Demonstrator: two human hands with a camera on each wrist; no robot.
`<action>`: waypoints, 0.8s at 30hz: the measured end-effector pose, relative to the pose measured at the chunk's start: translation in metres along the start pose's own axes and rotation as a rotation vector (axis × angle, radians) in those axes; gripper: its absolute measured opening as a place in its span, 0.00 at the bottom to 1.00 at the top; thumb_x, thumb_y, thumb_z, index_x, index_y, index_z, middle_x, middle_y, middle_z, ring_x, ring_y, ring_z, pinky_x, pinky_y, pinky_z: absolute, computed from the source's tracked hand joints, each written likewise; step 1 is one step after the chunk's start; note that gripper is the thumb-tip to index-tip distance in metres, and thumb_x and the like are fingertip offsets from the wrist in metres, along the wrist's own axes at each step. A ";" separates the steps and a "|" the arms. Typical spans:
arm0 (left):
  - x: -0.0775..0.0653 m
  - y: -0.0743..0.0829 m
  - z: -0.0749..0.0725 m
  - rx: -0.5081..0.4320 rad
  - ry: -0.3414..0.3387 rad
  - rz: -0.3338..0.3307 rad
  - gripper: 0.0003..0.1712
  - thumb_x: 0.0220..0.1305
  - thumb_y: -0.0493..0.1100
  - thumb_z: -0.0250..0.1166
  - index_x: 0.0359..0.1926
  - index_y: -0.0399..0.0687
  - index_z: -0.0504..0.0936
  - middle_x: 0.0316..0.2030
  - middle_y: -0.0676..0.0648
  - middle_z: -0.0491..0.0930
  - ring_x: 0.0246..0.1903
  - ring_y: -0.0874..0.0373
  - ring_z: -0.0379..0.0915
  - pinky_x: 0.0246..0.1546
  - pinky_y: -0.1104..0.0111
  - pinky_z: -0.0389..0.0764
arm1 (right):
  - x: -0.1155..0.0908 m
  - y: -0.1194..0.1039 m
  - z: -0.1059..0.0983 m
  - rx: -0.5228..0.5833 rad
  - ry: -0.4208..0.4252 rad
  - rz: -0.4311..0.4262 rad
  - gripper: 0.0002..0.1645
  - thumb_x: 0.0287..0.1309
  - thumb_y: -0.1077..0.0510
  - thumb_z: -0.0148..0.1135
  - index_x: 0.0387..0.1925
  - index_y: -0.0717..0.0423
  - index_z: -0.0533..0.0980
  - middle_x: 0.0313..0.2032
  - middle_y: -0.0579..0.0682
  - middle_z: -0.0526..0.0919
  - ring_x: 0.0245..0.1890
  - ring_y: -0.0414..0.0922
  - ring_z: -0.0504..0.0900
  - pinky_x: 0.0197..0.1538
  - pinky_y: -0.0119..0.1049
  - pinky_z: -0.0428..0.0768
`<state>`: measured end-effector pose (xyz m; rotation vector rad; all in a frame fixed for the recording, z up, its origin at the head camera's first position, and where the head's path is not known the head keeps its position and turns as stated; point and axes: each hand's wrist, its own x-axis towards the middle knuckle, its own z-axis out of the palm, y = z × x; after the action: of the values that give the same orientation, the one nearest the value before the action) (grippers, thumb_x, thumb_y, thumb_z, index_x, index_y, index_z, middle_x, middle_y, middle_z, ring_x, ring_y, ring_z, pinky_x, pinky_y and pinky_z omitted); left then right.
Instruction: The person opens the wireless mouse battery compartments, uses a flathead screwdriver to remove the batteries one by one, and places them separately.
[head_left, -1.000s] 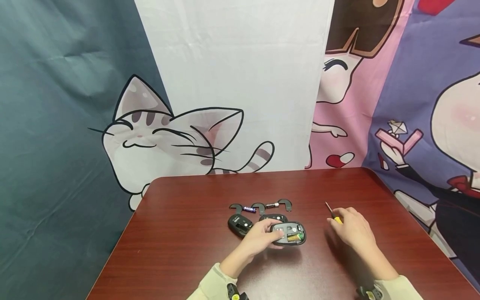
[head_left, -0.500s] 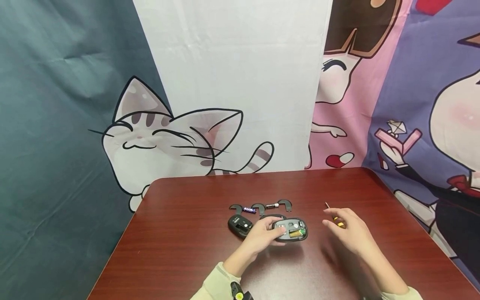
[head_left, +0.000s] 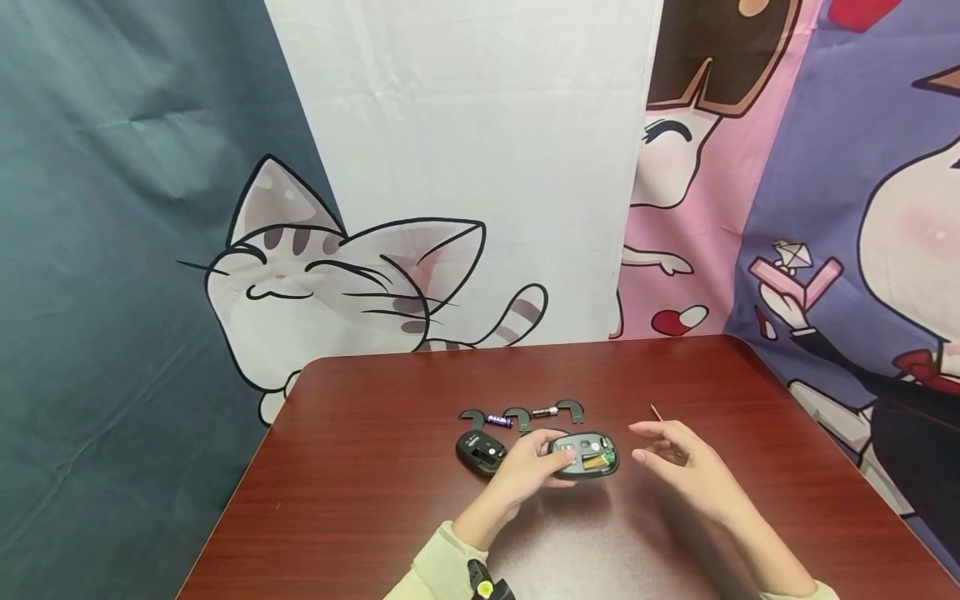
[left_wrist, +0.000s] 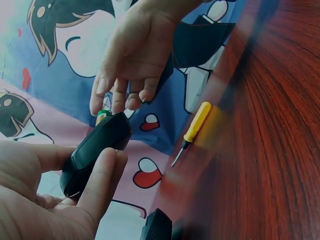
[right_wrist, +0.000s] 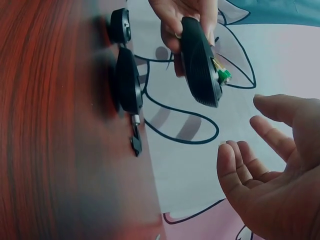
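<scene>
My left hand point(head_left: 521, 468) grips a black computer mouse point(head_left: 587, 442) above the table, its grey underside turned up toward the head camera. A green-and-gold battery point(head_left: 598, 461) lies in the mouse's uncovered battery slot; one end sticks up past the shell in the right wrist view. My right hand point(head_left: 697, 471) is just right of the mouse, fingers relaxed and apart, holding nothing. In the right wrist view a gap shows between its fingertips point(right_wrist: 227, 150) and the mouse. A yellow-handled screwdriver point(left_wrist: 198, 123) lies on the table, mostly hidden behind the right hand in the head view.
On the table point(head_left: 360, 508), a second mouse point(head_left: 480, 452) lies underside up, and a third point(right_wrist: 128, 82) is mostly behind my left hand in the head view. Farther back are hook-shaped covers point(head_left: 572, 410), a purple battery point(head_left: 498, 420) and a silver-and-black battery point(head_left: 545, 411). A printed curtain point(head_left: 480, 167) hangs behind.
My right hand has let go of the screwdriver, which now lies on the table, and has moved left toward the mouse. The left hand has raised the mouse slightly and shifted it right.
</scene>
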<state>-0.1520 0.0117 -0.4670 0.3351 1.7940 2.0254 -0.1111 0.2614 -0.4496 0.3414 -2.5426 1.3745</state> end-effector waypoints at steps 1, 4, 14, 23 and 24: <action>0.001 0.000 0.001 -0.001 0.000 0.003 0.21 0.61 0.40 0.63 0.53 0.36 0.72 0.40 0.42 0.81 0.36 0.54 0.81 0.36 0.63 0.85 | 0.000 0.000 0.001 0.006 -0.001 -0.011 0.21 0.54 0.54 0.66 0.51 0.49 0.76 0.44 0.43 0.77 0.38 0.36 0.79 0.41 0.24 0.80; 0.004 -0.001 0.004 -0.001 -0.005 0.012 0.21 0.61 0.40 0.63 0.53 0.36 0.72 0.40 0.42 0.81 0.36 0.54 0.81 0.36 0.63 0.85 | 0.000 0.000 0.003 0.030 -0.006 -0.041 0.21 0.52 0.56 0.68 0.50 0.51 0.77 0.43 0.43 0.76 0.37 0.38 0.79 0.40 0.26 0.81; 0.008 -0.003 0.007 -0.012 0.000 0.010 0.22 0.61 0.39 0.63 0.54 0.34 0.72 0.39 0.42 0.81 0.35 0.54 0.81 0.35 0.64 0.85 | 0.000 -0.016 0.012 0.075 -0.057 -0.108 0.19 0.50 0.64 0.68 0.46 0.56 0.78 0.42 0.53 0.77 0.35 0.42 0.78 0.37 0.28 0.82; 0.011 -0.004 0.011 -0.018 -0.014 0.003 0.21 0.61 0.38 0.62 0.54 0.34 0.72 0.39 0.42 0.81 0.35 0.54 0.81 0.36 0.63 0.85 | 0.003 -0.003 0.015 0.073 -0.063 -0.124 0.16 0.49 0.61 0.70 0.43 0.50 0.79 0.41 0.48 0.76 0.36 0.42 0.78 0.39 0.27 0.81; 0.012 -0.004 0.011 -0.018 -0.014 0.002 0.21 0.61 0.38 0.62 0.53 0.34 0.72 0.39 0.42 0.81 0.35 0.54 0.81 0.36 0.63 0.85 | 0.003 0.001 0.015 0.073 -0.064 -0.124 0.16 0.49 0.60 0.70 0.43 0.49 0.79 0.41 0.47 0.76 0.36 0.41 0.78 0.39 0.27 0.81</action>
<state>-0.1567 0.0275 -0.4703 0.3447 1.7666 2.0342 -0.1158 0.2490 -0.4569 0.5555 -2.4788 1.4335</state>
